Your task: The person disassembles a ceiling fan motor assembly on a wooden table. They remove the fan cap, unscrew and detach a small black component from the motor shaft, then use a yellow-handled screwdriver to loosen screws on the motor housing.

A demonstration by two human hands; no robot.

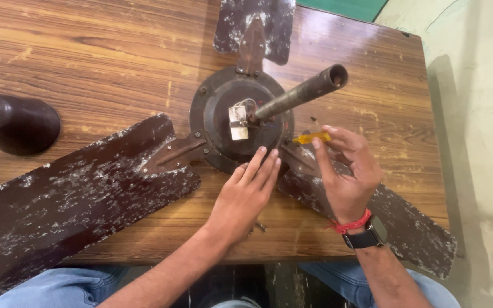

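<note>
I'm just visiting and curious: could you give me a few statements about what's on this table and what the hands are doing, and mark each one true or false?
1. The right hand holds a yellow-handled screwdriver. True.
2. The left hand grips the metal rod. False: its fingers rest flat on the edge of the round motor housing.
3. The ceiling fan lies on a wooden table. True.
4. The fan blades are clean and white. False: they are dark brown with flaking patches.
5. A dark bell-shaped cover sits at the table's left. True.
</note>
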